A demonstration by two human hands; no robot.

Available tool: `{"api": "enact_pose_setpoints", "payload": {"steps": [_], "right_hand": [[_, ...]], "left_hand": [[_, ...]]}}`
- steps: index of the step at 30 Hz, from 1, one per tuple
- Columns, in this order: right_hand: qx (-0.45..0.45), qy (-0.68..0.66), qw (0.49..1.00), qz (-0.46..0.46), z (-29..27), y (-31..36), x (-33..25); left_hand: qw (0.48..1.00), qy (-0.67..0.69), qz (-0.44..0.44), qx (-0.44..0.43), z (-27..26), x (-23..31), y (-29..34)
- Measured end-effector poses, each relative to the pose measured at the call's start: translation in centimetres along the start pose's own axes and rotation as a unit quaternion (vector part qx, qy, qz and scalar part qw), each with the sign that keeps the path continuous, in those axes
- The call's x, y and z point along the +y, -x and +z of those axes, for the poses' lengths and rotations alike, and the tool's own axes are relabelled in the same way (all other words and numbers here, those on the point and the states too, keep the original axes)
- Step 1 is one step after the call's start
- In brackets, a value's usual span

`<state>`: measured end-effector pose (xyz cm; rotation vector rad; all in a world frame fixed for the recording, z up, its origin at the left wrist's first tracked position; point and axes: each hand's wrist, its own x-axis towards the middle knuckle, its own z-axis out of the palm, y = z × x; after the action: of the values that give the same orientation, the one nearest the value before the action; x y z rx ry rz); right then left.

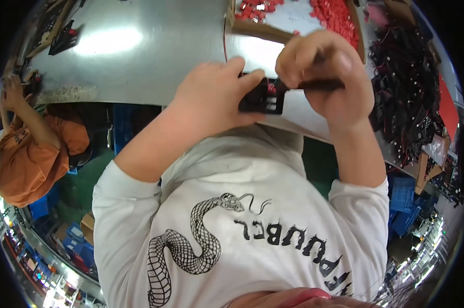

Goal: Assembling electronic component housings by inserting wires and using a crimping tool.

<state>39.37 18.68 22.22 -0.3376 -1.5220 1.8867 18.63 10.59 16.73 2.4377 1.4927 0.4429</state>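
While the shiny desk (pixel 155 77) is spread across the upper view, a heap of black wired parts (pixel 406 77) is piled at right and a cardboard tray (pixel 260 33) of red pieces (pixel 337 20) is set just beyond the hands, probably for short reaches. By the left hand (pixel 209 95), a black housing (pixel 263 102) is grasped between thumb and fingers, likely for steadying; it is held between the hands, just inside the desk's near edge. Resting contact cannot be told. In the right hand's grip (pixel 352 87), a dark slim piece (pixel 319 84) seems pinched, too blurred to identify. Movement is bounded by tray wall ahead and heap at right; more room is offered leftward.
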Motion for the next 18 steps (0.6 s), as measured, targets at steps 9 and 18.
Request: {"api": "enact_pose_setpoints", "payload": {"steps": [9, 18], "right_hand": [[0.016, 0.07, 0.997, -0.005, 0.6, 1.2, 0.5], [0.002, 0.036, 0.998, -0.055, 0.5, 0.4, 0.1]], "left_hand": [[0.999, 0.024, -0.025, -0.037, -0.4, 0.7, 0.5], [1.0, 0.019, -0.008, 0.01, -0.1, -0.1, 0.0]]}}
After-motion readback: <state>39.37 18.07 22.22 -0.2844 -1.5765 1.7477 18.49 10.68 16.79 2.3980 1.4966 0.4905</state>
